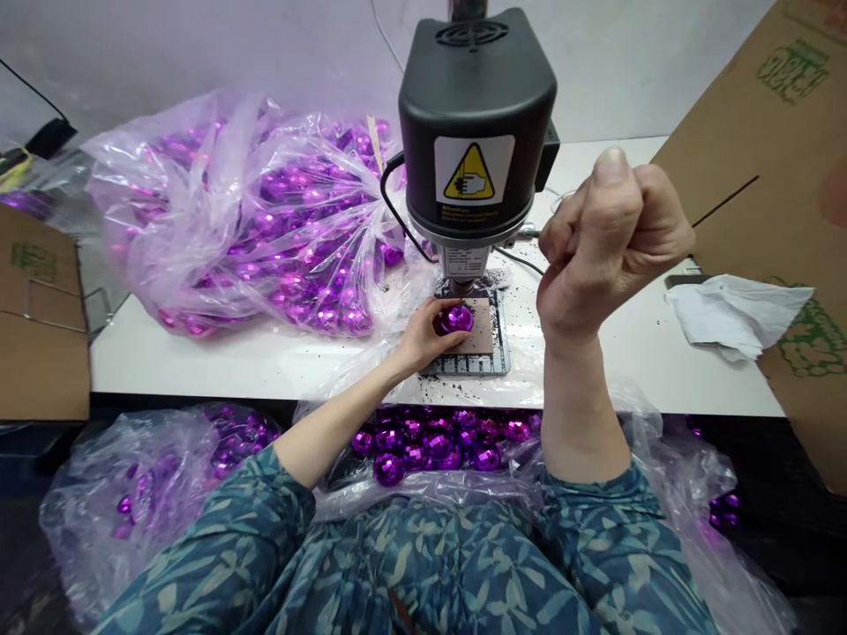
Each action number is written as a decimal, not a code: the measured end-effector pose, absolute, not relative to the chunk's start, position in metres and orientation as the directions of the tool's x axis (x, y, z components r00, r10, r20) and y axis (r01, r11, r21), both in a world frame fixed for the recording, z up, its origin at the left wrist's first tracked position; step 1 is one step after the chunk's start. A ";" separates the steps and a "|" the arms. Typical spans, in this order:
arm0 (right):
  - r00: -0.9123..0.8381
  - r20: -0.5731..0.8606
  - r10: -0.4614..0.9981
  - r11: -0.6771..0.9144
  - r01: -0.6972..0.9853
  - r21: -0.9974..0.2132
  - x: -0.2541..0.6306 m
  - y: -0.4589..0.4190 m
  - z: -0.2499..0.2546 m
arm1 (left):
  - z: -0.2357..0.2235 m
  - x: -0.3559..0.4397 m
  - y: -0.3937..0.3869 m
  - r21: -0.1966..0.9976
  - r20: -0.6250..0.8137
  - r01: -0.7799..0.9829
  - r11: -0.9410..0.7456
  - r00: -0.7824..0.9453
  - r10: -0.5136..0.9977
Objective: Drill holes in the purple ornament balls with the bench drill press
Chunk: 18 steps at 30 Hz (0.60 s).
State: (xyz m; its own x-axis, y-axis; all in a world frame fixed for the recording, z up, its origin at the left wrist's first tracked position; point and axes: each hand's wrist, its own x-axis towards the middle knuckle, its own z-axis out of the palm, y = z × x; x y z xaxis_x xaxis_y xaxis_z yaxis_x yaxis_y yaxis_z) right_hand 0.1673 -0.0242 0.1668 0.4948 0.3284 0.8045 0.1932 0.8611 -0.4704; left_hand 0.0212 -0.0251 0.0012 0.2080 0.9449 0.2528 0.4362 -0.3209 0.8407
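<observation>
My left hand (418,335) pinches a shiny purple faceted ball (456,317) and holds it on a small brown pad on the base plate (498,353) of a black bench drill (476,132). The ball sits right under the drill's spindle. My right hand (605,242) is raised to the right of the drill head, closed in a fist around the drill's feed lever, whose thin dark rod (724,201) sticks out to the right.
A big clear bag of purple balls (265,220) lies on the white table at left. More purple balls (430,445) fill plastic on my lap and a bag (165,476) at lower left. Cardboard boxes (781,159) stand right and left; crumpled white paper (734,313) lies right.
</observation>
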 end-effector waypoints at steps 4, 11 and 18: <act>0.508 0.776 0.374 0.828 0.193 -0.526 0.168 -0.026 0.166 | -0.010 0.033 -0.028 0.863 0.265 0.416 -0.286 0.108 0.958; 0.481 0.823 0.303 0.894 0.155 -0.420 0.170 -0.023 0.160 | -0.015 0.034 -0.031 0.872 0.290 0.389 -0.298 0.081 0.954; 0.485 0.827 0.285 0.909 0.136 -0.393 0.172 -0.027 0.143 | -0.016 0.034 -0.029 0.857 0.312 0.404 -0.319 0.085 0.946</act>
